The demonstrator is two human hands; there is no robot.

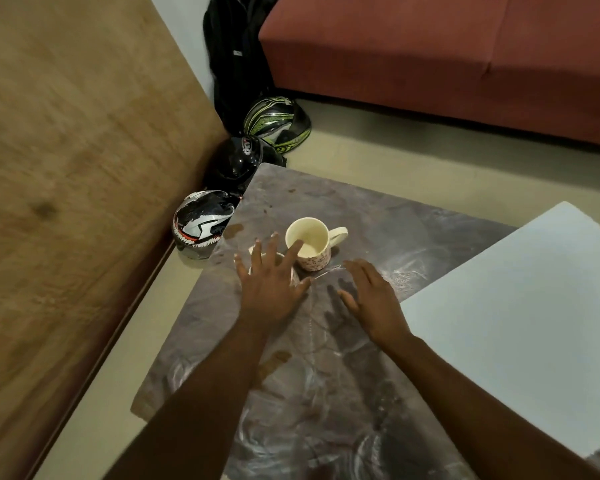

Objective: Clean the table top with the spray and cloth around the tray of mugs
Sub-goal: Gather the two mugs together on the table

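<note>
A cream mug (314,245) with a patterned base stands upright on the grey-brown marbled table top (326,375), its handle pointing right. My left hand (272,285) hovers with fingers spread over a second mug (293,273), which it mostly hides; its index fingertip reaches the cream mug's rim. My right hand (371,297) is open, fingers straight, just above the table to the right of the mugs. A faint clear edge (323,271), possibly a transparent tray, shows between my hands. Brown stains (234,230) mark the table near its left edge. No spray or cloth is in view.
A white square table (520,323) overlaps the marbled one on the right. Three helmets lie on the floor at the far left corner: white-black (201,223), black (238,161), green (278,123). A black bag (238,57) and a red sofa (447,57) stand behind.
</note>
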